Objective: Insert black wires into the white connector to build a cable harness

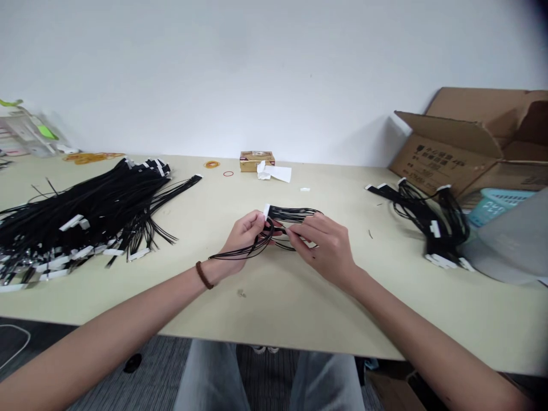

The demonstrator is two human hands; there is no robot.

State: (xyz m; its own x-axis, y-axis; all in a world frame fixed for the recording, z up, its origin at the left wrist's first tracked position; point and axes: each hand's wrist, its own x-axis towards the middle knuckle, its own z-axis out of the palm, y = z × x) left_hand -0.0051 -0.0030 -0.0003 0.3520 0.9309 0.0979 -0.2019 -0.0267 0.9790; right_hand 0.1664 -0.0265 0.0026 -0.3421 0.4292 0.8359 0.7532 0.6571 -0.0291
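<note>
A black wire harness [295, 214] with a white connector [266, 211] at one end is held above the table between both hands. My left hand [246, 234] is closed on the harness just below the connector, and a loop of thin black wires hangs over its wrist side. My right hand [325, 245] pinches black wires a little to the right, thumb and fingertips pressed together. Exactly which strands sit between those fingertips is too small to make out. More wires run behind the right fingers and are partly hidden.
Left lies a large pile of black wire harnesses [94, 211]; yellow rubber bands [94, 157] are behind it. A tissue pack [257, 161] stands by the wall. Bundled harnesses [428, 220], an open cardboard box [454, 148] and a blue basket [492, 205] occupy the right.
</note>
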